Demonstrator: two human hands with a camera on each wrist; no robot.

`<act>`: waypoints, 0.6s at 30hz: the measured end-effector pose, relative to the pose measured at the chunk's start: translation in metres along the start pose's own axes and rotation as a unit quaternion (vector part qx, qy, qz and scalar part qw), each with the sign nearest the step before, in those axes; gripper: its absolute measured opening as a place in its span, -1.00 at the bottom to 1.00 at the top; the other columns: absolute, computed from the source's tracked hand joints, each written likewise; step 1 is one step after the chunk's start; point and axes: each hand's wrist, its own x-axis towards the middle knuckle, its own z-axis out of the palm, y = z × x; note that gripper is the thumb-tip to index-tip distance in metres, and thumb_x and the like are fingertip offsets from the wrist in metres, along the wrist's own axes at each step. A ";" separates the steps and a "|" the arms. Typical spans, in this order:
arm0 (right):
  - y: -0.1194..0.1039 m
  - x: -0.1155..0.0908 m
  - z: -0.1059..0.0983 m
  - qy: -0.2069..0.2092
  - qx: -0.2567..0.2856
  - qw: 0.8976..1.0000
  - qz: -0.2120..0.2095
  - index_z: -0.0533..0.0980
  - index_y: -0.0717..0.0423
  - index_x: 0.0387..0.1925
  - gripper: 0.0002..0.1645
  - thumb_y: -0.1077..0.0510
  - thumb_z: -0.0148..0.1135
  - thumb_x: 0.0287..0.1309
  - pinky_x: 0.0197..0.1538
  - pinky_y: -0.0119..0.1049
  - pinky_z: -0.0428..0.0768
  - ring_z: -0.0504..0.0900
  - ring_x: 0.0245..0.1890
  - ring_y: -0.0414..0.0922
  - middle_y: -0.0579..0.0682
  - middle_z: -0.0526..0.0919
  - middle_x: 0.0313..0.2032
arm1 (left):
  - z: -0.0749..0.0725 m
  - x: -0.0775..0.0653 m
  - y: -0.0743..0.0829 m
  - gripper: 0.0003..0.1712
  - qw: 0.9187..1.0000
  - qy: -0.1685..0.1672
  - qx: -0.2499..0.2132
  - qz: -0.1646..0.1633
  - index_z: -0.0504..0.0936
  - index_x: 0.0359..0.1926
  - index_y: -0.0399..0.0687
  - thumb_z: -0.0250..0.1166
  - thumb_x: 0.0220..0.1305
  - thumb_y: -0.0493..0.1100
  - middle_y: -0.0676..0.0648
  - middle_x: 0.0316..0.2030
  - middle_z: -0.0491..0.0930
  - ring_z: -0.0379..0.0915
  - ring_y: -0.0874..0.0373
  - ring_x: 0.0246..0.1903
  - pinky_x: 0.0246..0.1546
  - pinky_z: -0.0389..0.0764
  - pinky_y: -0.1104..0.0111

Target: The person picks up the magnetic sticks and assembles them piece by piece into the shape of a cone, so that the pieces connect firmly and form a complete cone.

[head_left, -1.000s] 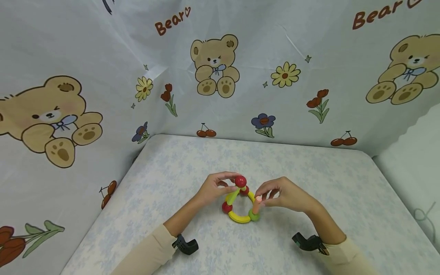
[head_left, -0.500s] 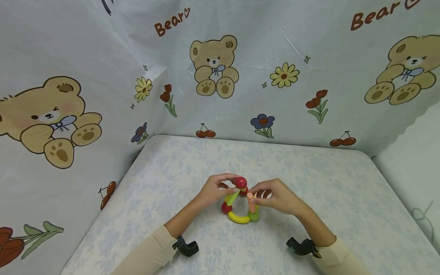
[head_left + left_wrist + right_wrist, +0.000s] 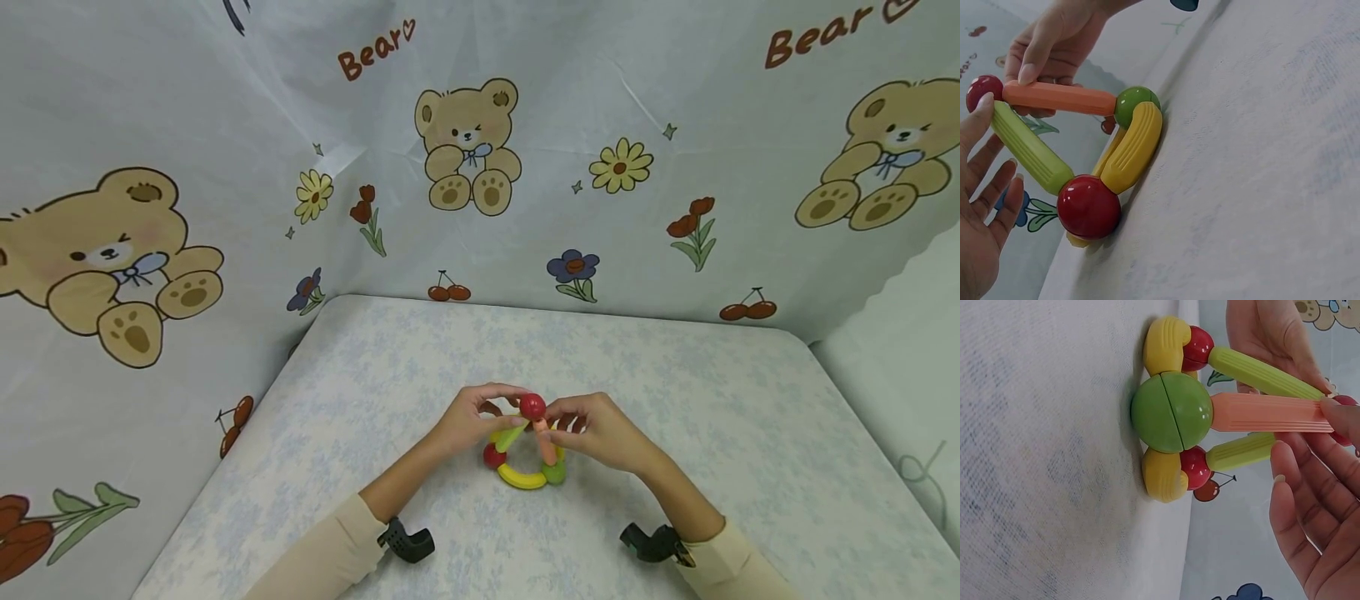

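Note:
A small pyramid of balls and rods stands on the table. Its base is a ring of curved yellow rods joined by red balls and a green ball. Light green rods slant up to a top red ball. My left hand pinches that top ball where it meets a light green rod. From the green ball an orange rod rises, its upper end against the top red ball. Near that end, my right hand holds the orange rod between thumb and fingers.
The pale patterned table extends around the pyramid on all sides. A bear-print cloth hangs behind and at the left. Each forearm wears a black wrist camera. A thin cord lies at the far right.
My right hand has moved left, tilting the orange rod inward until its upper end meets the top red ball. The top red ball has shifted slightly right and down in my left hand.

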 end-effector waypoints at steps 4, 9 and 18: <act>0.000 -0.001 -0.001 0.002 -0.005 1.000 -0.001 0.74 -0.14 -0.15 -0.88 0.04 0.41 0.28 -0.29 -0.29 0.63 0.64 -0.35 -0.25 -0.30 0.74 -0.29 | 0.001 0.000 -0.002 -0.61 1.000 -0.004 0.001 0.007 0.71 0.15 0.08 0.44 0.31 -0.13 0.10 0.06 0.68 0.50 -0.08 0.05 -0.07 0.64 0.26; 0.000 0.000 -0.002 0.005 -0.013 1.000 0.001 0.73 -0.15 -0.18 -0.89 0.04 0.44 0.26 -0.28 -0.31 0.64 0.64 -0.36 -0.27 -0.31 0.73 -0.31 | 0.002 0.000 -0.001 -0.62 1.000 -0.007 -0.001 0.009 0.71 0.15 0.05 0.43 0.31 -0.15 0.08 0.06 0.68 0.50 -0.15 0.06 -0.06 0.63 0.25; 0.001 -0.001 -0.004 -0.002 -0.008 1.000 0.006 0.73 -0.16 -0.19 -0.87 -0.03 0.43 0.25 -0.28 -0.31 0.64 0.63 -0.36 -0.24 -0.30 0.72 -0.32 | 0.001 0.000 -0.002 -0.62 1.000 -0.004 0.005 0.003 0.71 0.15 0.05 0.43 0.32 -0.12 0.09 0.06 0.68 0.51 -0.01 0.03 -0.07 0.64 0.26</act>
